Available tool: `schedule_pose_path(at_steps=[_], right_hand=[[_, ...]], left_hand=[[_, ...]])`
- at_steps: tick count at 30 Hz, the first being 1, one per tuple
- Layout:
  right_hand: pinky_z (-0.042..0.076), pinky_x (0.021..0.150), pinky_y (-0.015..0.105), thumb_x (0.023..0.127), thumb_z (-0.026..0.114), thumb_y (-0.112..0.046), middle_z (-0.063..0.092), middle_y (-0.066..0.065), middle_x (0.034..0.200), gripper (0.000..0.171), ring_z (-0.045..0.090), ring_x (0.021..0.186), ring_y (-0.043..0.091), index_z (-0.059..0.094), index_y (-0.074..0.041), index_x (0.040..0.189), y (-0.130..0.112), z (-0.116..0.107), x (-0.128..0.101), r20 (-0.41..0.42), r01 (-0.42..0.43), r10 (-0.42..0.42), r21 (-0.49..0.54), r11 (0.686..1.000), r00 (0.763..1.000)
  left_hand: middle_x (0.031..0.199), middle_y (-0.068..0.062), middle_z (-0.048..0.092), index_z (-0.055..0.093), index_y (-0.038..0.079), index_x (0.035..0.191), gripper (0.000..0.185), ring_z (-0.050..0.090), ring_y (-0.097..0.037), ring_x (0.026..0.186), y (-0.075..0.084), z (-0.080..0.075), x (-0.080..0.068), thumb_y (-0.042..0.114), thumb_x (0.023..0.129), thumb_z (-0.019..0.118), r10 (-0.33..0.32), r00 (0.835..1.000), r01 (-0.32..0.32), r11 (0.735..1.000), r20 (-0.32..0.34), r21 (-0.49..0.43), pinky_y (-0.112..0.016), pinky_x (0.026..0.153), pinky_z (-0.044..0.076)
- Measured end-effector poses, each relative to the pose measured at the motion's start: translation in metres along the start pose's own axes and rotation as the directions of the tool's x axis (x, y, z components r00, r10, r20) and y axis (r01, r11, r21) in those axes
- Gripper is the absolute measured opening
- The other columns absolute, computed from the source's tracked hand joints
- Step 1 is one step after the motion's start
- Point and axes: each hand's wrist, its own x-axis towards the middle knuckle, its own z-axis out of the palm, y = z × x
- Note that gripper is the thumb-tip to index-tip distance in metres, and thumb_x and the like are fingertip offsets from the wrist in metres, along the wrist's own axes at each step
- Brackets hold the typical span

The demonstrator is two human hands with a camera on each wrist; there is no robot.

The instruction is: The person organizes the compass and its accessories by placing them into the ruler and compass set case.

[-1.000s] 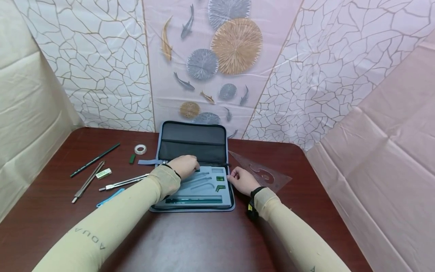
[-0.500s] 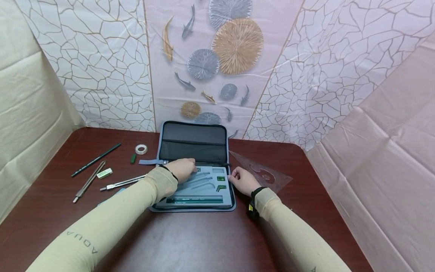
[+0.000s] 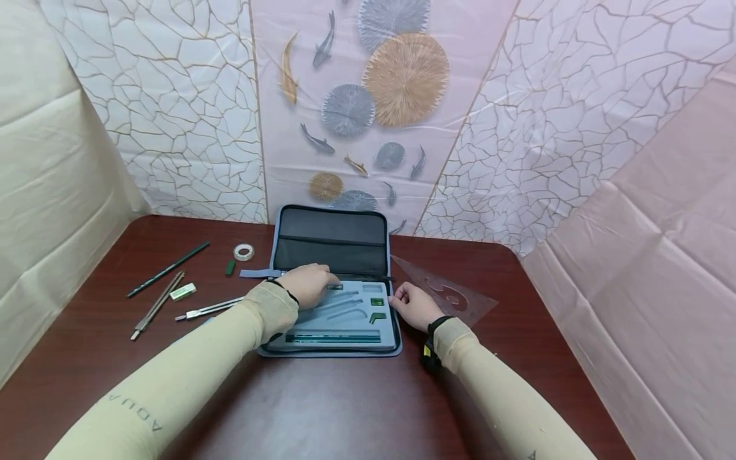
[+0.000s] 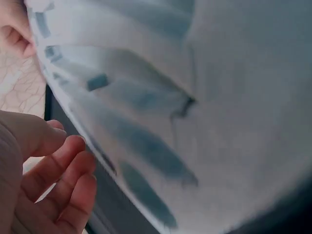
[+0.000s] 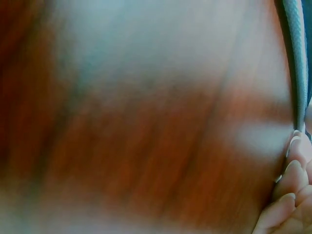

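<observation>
A zip-up drawing-set case (image 3: 330,229) lies open on the brown table, with a pale blue tray (image 3: 328,325) in its lower half. My left hand (image 3: 307,285) is over the tray's back left part, fingertips beside a small dark green piece (image 3: 336,287) in a slot. In the left wrist view the fingers (image 4: 80,187) are loosely bent, with nothing visible between them. At the case's right edge, my right hand (image 3: 416,306) pinches the rim (image 5: 295,63). Green pencils (image 3: 333,338), a green block (image 3: 376,301) and a green angled piece (image 3: 377,317) sit in the tray.
Left of the case lie a pencil (image 3: 168,269), two metal compasses, one (image 3: 158,305) farther left, an eraser (image 3: 183,292), a tape roll (image 3: 237,253) and a small green block (image 3: 230,267). A clear plastic set square (image 3: 480,308) lies right. Patterned cloth walls surround the table.
My left hand draws back slightly from the back slot, then shifts right again beside the small green piece. My right hand stays at the case's edge. The head view has shifted slightly.
</observation>
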Motion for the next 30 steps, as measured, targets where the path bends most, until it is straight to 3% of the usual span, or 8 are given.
schedule_pose_path(at_steps=[5,10,17,24,27,30], right_hand=[[0.037,0.06,0.033,0.095,0.061,-0.039,0.052,0.005,0.075,0.024,0.049,0.064,0.021,0.055,-0.015,0.091,0.003,-0.002,-0.001,-0.004,-0.015,0.015,-0.006,1.0,1.0],[0.037,0.059,0.033,0.095,0.061,-0.039,0.052,0.005,0.075,0.024,0.049,0.064,0.021,0.055,-0.015,0.092,0.005,-0.002,-0.001,0.007,-0.014,0.014,-0.006,1.0,1.0],[0.037,0.058,0.032,0.096,0.061,-0.037,0.051,0.006,0.075,0.023,0.049,0.064,0.021,0.055,-0.015,0.092,0.005,-0.003,-0.003,0.007,-0.002,0.002,-0.001,1.0,1.0],[0.036,0.058,0.032,0.096,0.061,-0.037,0.051,0.005,0.075,0.023,0.049,0.064,0.021,0.055,-0.015,0.092,0.001,-0.003,-0.002,0.008,0.005,-0.005,-0.004,1.0,1.0],[0.036,0.058,0.032,0.095,0.061,-0.037,0.051,0.005,0.074,0.023,0.049,0.064,0.021,0.055,-0.015,0.092,0.0,-0.002,-0.001,0.007,0.006,-0.006,-0.003,1.0,1.0],[0.036,0.058,0.033,0.095,0.061,-0.037,0.052,0.005,0.075,0.023,0.049,0.064,0.021,0.055,-0.015,0.091,-0.001,0.0,0.0,0.005,0.007,-0.007,-0.004,1.0,1.0]], left_hand=[[0.118,-0.012,0.06,0.061,0.008,0.129,0.034,0.058,-0.026,0.107,-0.013,-0.007,-0.019,0.009,0.096,0.055,-0.025,0.996,0.021,0.999,-0.091,-0.041,-0.042,0.09,0.048],[0.128,-0.017,0.054,0.052,0.007,0.138,0.047,0.055,-0.032,0.112,-0.042,-0.01,-0.043,0.016,0.093,0.063,-0.164,0.978,0.159,0.986,-0.13,-0.049,-0.047,0.09,0.046],[0.13,-0.022,0.05,0.048,0.004,0.14,0.061,0.052,-0.038,0.114,-0.083,-0.011,-0.071,0.022,0.086,0.069,-0.351,0.923,0.345,0.936,-0.155,-0.066,-0.054,0.091,0.044],[0.128,-0.028,0.048,0.042,0.001,0.141,0.073,0.053,-0.044,0.109,-0.111,-0.007,-0.091,0.03,0.082,0.073,-0.516,0.844,0.505,0.856,-0.143,-0.11,-0.058,0.086,0.044],[0.129,-0.032,0.045,0.037,-0.002,0.144,0.077,0.052,-0.047,0.11,-0.118,-0.006,-0.096,0.031,0.083,0.072,-0.549,0.827,0.538,0.835,-0.12,-0.116,-0.06,0.086,0.044],[0.131,-0.034,0.044,0.036,-0.005,0.144,0.077,0.051,-0.048,0.111,-0.124,-0.005,-0.099,0.03,0.085,0.071,-0.561,0.821,0.55,0.827,-0.102,-0.118,-0.06,0.087,0.044]])
